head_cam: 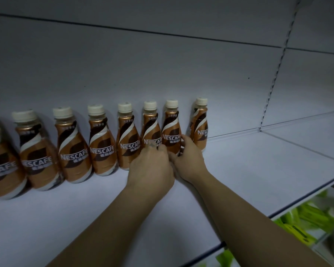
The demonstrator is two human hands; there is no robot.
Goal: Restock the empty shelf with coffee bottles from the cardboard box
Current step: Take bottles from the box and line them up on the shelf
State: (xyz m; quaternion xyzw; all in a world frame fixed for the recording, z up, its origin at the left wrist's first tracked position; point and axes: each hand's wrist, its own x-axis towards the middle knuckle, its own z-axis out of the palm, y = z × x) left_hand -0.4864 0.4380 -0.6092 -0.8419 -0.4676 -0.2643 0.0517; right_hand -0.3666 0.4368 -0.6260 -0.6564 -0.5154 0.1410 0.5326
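Note:
Several brown coffee bottles with cream caps stand in a row along the back of the white shelf (249, 170). My left hand (151, 168) grips the lower part of one bottle (150, 122) in the row. My right hand (189, 158) holds the bottle beside it (171, 120), fingers wrapped round its right side. These two bottles stand close together. One more bottle (199, 122) stands apart to the right of my right hand. The cardboard box is out of view.
The shelf's right half beyond the last bottle is bare up to a slotted upright (274, 81). Below the shelf's front edge, green packages (305, 222) lie on a lower level. A white back panel rises behind the bottles.

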